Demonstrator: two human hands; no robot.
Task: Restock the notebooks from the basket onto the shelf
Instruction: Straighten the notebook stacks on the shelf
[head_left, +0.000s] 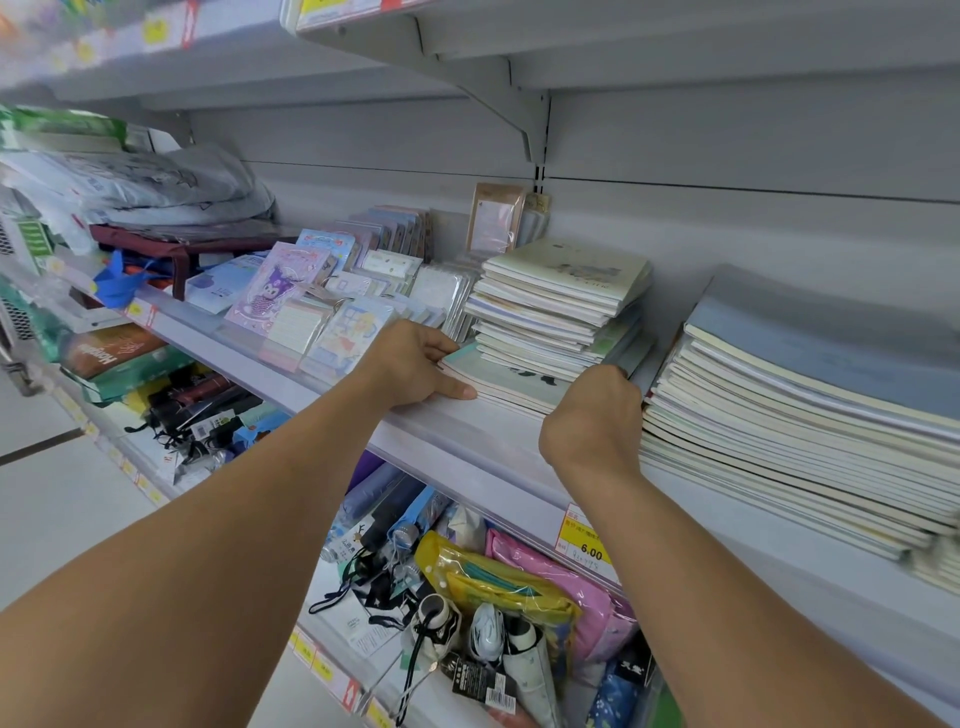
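Observation:
A stack of pale notebooks (563, 306) stands on the white shelf (467, 441) in the middle of the view. Its lowest notebooks (511, 387) stick out toward me. My left hand (415, 366) grips their left front corner, thumb along the edge. My right hand (597, 415) holds the right front side of the same bottom notebooks, fingers curled out of sight between the two stacks. A taller, wider stack of notebooks (800, 410) lies to the right, touching my right hand. The basket is not in view.
Packs of small notepads and stickers (332, 296) fill the shelf left of the stack. Folded cloth bags (156, 182) lie further left. The shelf below holds umbrellas (467, 623) and pencil cases (519, 582). A yellow price tag (587, 540) hangs on the shelf edge. Another shelf is overhead.

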